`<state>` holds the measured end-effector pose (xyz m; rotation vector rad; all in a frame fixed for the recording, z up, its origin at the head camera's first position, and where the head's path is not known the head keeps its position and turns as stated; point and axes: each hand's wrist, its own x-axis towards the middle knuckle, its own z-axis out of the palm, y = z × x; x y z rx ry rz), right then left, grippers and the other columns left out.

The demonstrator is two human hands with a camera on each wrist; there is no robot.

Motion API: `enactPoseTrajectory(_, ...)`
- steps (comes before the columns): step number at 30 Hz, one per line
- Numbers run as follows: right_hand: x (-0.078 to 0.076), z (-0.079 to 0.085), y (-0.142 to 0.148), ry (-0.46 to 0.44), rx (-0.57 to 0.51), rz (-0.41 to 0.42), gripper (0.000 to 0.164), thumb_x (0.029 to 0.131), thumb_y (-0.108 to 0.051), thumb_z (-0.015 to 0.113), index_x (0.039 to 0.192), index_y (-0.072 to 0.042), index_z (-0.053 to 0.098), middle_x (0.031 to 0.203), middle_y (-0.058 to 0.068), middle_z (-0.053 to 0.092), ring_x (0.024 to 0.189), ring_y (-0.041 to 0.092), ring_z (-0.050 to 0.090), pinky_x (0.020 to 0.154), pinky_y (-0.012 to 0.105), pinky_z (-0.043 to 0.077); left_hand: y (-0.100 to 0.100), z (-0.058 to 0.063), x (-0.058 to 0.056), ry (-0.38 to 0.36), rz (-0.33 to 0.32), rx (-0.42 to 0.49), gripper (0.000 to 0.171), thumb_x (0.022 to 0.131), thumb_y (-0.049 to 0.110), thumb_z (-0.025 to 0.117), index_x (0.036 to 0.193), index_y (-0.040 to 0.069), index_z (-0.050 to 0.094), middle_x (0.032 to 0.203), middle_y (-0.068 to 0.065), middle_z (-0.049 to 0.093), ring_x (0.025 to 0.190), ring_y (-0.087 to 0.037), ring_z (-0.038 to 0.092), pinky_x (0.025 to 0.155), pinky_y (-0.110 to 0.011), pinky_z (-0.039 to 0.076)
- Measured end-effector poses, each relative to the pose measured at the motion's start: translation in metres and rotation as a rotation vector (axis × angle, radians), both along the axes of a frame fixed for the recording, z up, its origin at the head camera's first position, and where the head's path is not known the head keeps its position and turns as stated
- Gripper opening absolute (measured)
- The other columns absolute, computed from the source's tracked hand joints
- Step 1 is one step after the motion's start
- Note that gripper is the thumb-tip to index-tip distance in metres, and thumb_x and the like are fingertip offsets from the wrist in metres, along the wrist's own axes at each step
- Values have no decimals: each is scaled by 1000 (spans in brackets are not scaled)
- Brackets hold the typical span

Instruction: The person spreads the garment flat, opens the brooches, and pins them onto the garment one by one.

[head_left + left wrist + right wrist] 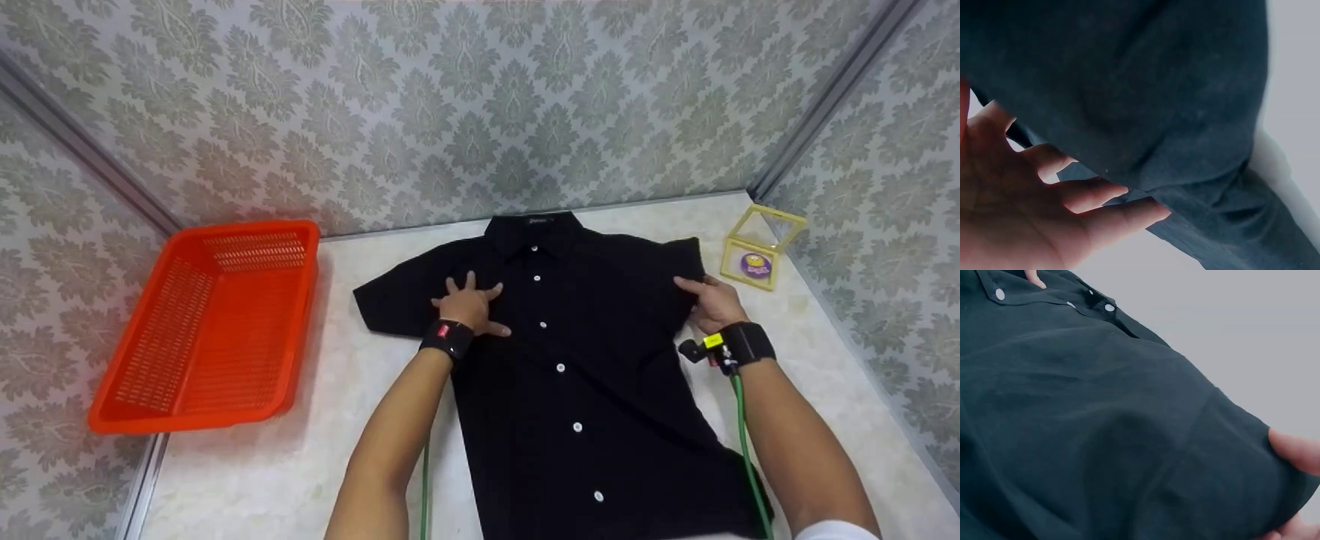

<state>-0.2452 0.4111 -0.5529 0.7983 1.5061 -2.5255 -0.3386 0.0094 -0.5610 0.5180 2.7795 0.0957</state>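
Observation:
A black short-sleeved shirt (525,360) with white buttons lies front up on the table, its collar toward the back wall. My left hand (466,306) rests on the chest beside the button line, fingers spread. In the left wrist view, its fingers (1123,219) reach out straight against dark cloth. At the far right, my right hand (718,304) pinches the hem of the sleeve, thumb on top and fingers underneath. The right wrist view shows that thumb (1297,451) at the edge of the stretched cloth (1202,455).
An orange perforated plastic basket (247,330) stands on the left of the pale table (315,480). In the back right corner is an opened yellow-framed case (739,271) with a round purple piece. Patterned walls (450,112) enclose the back and sides. Green cables (742,420) trail from the wrists.

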Motion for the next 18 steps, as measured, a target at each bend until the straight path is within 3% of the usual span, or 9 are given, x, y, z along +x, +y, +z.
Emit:
enactPoseTrajectory(3,3,3,9,-47,-34,-12,75,95,-3,67,157,-11,27,115,1,63,98,12,65,94,29,52,-1,-1,-1,0,-1,0,97,71,71,75,154,43,33,165,-18,16,145,-56,16,98,-76,35)
enactPoseTrajectory(5,5,4,16,-65,-52,-27,53,94,-1,67,141,-7,44,101,0,67,93,14,67,90,31,54,-1,-1,-2,-5,3,6,98,71,71,75,154,42,33,165,-18,16,145,-56,15,98,-77,34)
enactPoseTrajectory(6,6,5,19,-64,-55,-28,44,94,-1,66,134,-6,47,97,0,68,92,15,67,88,31,54,-1,-2,-2,-8,5,10,98,71,71,75,154,42,33,165,-18,15,145,-56,15,98,-77,34)
enactPoseTrajectory(9,9,5,29,-15,-54,-11,37,97,-1,61,130,-9,46,100,1,67,92,15,65,85,32,54,0,-3,-3,-16,10,17,98,70,70,76,154,42,33,165,-18,14,145,-57,14,99,-77,33)
enactPoseTrajectory(13,13,3,38,79,65,-18,35,99,-2,60,129,-13,44,100,-3,66,88,12,64,78,29,53,0,-3,-3,-28,12,16,98,71,69,76,154,42,32,165,-18,13,145,-57,13,99,-78,31)
enactPoseTrajectory(14,14,3,40,97,114,-37,27,99,-2,60,119,-12,45,93,-3,67,84,11,64,74,27,53,-1,-3,-3,-30,10,16,98,71,69,76,154,42,32,165,-18,13,145,-57,12,99,-78,31)
enactPoseTrajectory(18,16,1,46,99,281,-158,27,95,2,64,111,-11,47,90,-5,62,78,7,63,67,24,52,-1,-3,-3,-32,6,16,98,71,69,76,155,42,32,166,-18,13,145,-57,12,99,-78,31)
